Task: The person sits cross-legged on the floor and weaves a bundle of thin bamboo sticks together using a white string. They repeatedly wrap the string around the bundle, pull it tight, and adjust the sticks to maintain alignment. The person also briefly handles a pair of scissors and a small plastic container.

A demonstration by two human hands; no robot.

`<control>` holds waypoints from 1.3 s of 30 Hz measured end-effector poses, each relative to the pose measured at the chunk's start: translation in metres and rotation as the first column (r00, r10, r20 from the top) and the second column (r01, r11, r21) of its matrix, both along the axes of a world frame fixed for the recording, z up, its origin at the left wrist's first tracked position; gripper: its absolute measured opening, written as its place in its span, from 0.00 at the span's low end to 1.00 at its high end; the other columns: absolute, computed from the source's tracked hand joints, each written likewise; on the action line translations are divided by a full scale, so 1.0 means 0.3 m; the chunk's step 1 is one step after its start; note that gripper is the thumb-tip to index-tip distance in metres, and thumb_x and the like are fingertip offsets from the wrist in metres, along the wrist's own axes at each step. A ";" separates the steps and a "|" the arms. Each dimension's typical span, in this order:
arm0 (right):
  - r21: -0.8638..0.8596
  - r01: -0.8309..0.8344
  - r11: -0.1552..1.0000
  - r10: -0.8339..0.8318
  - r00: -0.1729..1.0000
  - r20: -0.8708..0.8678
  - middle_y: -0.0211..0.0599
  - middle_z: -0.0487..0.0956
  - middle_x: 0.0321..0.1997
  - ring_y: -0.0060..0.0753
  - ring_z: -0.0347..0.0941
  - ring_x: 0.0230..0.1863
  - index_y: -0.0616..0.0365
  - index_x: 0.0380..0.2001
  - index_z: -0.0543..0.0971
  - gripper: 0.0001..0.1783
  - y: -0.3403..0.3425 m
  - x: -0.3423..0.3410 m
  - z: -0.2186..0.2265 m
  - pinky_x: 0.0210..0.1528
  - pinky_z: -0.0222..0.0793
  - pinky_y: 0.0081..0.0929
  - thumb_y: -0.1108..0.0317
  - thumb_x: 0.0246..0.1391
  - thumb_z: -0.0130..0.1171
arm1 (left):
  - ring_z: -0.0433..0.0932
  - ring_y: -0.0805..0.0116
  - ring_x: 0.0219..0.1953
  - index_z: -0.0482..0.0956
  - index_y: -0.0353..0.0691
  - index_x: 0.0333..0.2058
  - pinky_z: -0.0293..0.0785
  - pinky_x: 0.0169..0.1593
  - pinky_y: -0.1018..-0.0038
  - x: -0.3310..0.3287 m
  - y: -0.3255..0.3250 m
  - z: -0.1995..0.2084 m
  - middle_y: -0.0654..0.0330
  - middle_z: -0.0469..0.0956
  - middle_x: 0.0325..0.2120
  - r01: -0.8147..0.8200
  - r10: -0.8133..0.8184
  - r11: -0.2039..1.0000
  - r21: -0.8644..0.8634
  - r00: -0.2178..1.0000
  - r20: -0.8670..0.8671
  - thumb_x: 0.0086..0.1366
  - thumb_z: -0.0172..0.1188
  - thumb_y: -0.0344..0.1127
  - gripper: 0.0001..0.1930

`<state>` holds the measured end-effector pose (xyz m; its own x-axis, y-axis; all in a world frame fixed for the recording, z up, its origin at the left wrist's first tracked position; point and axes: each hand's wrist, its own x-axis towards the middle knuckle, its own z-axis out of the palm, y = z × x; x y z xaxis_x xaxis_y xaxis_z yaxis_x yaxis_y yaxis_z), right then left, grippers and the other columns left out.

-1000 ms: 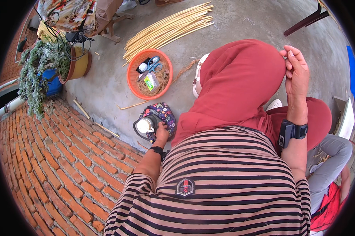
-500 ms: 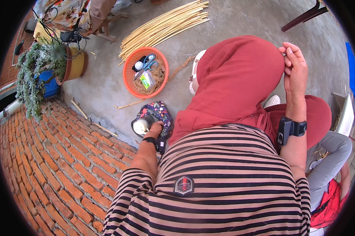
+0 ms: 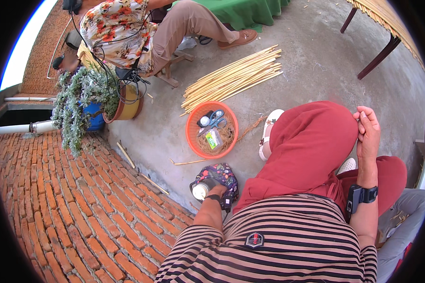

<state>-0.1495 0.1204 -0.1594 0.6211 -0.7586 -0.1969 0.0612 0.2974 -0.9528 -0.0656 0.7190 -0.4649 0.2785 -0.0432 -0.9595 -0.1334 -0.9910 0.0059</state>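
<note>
My left hand [image 3: 218, 190] reaches down to a dark, flower-patterned cloth bag [image 3: 228, 175] on the ground beside my leg. Its fingers are hidden at the bag's opening. A jar-like container with a white lid [image 3: 200, 191] pokes out of the bag, just left of that hand. My right hand [image 3: 369, 129] rests by my raised knee in red trousers, its fingers loosely bent and a little apart, with nothing seen in them. In front of the bag stands an orange plastic basket [image 3: 189, 129] holding blue-handled scissors [image 3: 217, 119], a white ball, a small green-and-white packet [image 3: 213, 139] and brown fibre.
A bundle of pale sticks [image 3: 233, 78] lies beyond the basket. Left of me rises a red brick surface [image 3: 80, 198]. Potted plants [image 3: 78, 108] and a seated person in a floral top [image 3: 115, 30] are far left. A table leg [image 3: 379, 56] stands far right.
My view has shifted up and left, so things sit lower and further right; more of the seated person and a green cloth show. My left hand stays at the bag, my right by the knee.
</note>
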 end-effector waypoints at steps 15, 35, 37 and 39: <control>0.029 0.015 0.999 -0.015 1.000 0.009 0.30 0.78 0.28 0.05 0.55 0.16 0.59 0.40 0.75 0.06 0.020 0.019 0.036 0.14 0.46 0.07 0.71 0.62 0.50 | 0.75 0.42 0.49 0.77 0.38 0.40 0.72 0.48 0.60 0.008 -0.026 0.033 0.41 0.77 0.43 0.172 -0.110 0.945 -0.279 0.968 0.225 0.60 0.48 0.30 0.12; 0.099 -0.046 0.994 0.040 0.997 0.061 0.33 0.80 0.32 0.08 0.60 0.21 0.59 0.40 0.77 0.08 -0.008 -0.025 0.060 0.21 0.54 0.09 0.71 0.61 0.51 | 0.82 0.57 0.36 0.84 0.40 0.28 0.76 0.40 0.66 0.012 -0.033 -0.003 0.51 0.82 0.30 -0.108 0.222 0.974 -0.201 0.649 0.727 0.54 0.59 0.36 0.08; 0.094 -0.074 0.993 0.069 0.996 0.061 0.32 0.80 0.32 0.08 0.60 0.21 0.59 0.40 0.77 0.08 -0.005 -0.014 0.061 0.21 0.54 0.09 0.71 0.61 0.51 | 0.82 0.52 0.35 0.84 0.36 0.32 0.78 0.40 0.65 0.040 -0.149 0.191 0.51 0.83 0.32 0.699 -0.602 0.713 0.043 0.580 0.549 0.59 0.58 0.34 0.09; 0.129 -0.088 0.988 0.083 0.996 0.044 0.32 0.80 0.33 0.09 0.60 0.22 0.59 0.40 0.77 0.08 -0.003 -0.011 0.080 0.24 0.56 0.10 0.71 0.61 0.51 | 0.81 0.53 0.42 0.83 0.39 0.40 0.77 0.45 0.67 0.074 -0.236 0.273 0.51 0.82 0.40 0.241 -0.287 0.956 0.166 0.884 0.369 0.60 0.60 0.38 0.12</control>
